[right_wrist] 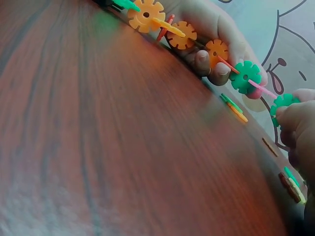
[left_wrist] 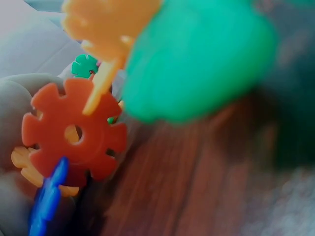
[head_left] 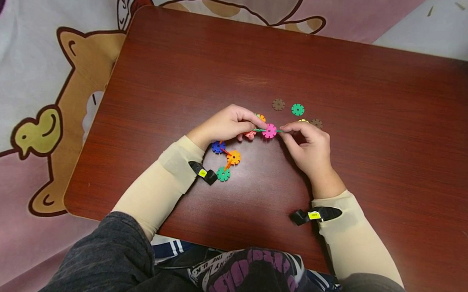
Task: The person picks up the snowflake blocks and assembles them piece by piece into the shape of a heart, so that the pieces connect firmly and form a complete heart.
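Observation:
A chain of notched plastic discs runs through my left hand point(head_left: 235, 122), whose fingers grip it near one end. Just beyond those fingers, a green disc point(right_wrist: 245, 77) is slotted to a pink disc point(head_left: 269, 131). On the pink disc's other side is another green disc point(right_wrist: 283, 105), pinched between the thumb and fingers of my right hand point(head_left: 311, 151). The rest of the chain hangs below the left wrist, with a blue disc point(head_left: 218, 146), an orange disc point(head_left: 234, 157) and a green end disc point(head_left: 223, 174). In the left wrist view a red disc point(left_wrist: 74, 132) shows close up; the left palm hides other links.
Beyond the hands, loose discs lie on the brown table point(head_left: 174, 75): a brown disc point(head_left: 278, 105), a green disc point(head_left: 297, 109), and a second brown disc point(head_left: 316, 123) beside a partly hidden yellow one. Cartoon-print fabric point(head_left: 39, 83) borders the table's left and far edges.

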### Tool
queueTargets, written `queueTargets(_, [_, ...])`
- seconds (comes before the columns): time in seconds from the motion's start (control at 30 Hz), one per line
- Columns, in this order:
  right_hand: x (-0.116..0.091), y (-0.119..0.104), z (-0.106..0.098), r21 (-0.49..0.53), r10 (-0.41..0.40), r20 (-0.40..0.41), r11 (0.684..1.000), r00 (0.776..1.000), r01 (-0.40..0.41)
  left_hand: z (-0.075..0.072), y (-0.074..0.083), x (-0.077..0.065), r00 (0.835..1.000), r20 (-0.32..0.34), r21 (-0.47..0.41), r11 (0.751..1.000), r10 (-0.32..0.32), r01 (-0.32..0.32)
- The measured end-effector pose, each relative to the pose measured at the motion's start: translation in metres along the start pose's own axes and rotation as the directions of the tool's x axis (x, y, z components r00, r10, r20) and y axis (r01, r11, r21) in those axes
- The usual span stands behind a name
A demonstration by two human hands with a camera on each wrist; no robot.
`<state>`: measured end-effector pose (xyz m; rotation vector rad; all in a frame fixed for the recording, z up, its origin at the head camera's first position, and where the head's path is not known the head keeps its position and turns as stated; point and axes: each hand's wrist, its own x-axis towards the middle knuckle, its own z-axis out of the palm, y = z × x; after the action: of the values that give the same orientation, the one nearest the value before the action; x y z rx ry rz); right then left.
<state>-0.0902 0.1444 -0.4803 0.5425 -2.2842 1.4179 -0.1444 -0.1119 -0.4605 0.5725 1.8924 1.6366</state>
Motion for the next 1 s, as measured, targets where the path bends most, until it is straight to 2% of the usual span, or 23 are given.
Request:
queueTargets(0.33, [0.001, -0.0032, -0.0006, 0.089, 0.023, -0.003, 0.996, 1.0, -0.023, 0.0, 0.0008, 0.0004, 1.0, 0.005, -0.031, 0.999, -0.008, 0.009])
queueTargets(0.57, [0.0014, -0.0007, -0.0019, 0.149, 0.074, 0.054, 0.985, 0.996, -0.081, -0.0007, 0.0016, 0.0, 1.0, 0.003, -0.054, 0.998, -0.015, 0.015])
queueTargets(0.77, [0.0007, 0.0003, -0.0032, 0.118, 0.081, 0.078, 0.989, 0.994, -0.09, 0.0, 0.0027, -0.0001, 1.0, -0.001, -0.042, 0.999, -0.019, 0.019])
queueTargets(1.0, [0.0008, 0.0006, -0.0021, 0.024, 0.018, 0.083, 1.0, 0.996, -0.02, 0.0004, 0.0038, -0.0005, 1.0, 0.006, -0.032, 0.999, -0.024, 0.024])
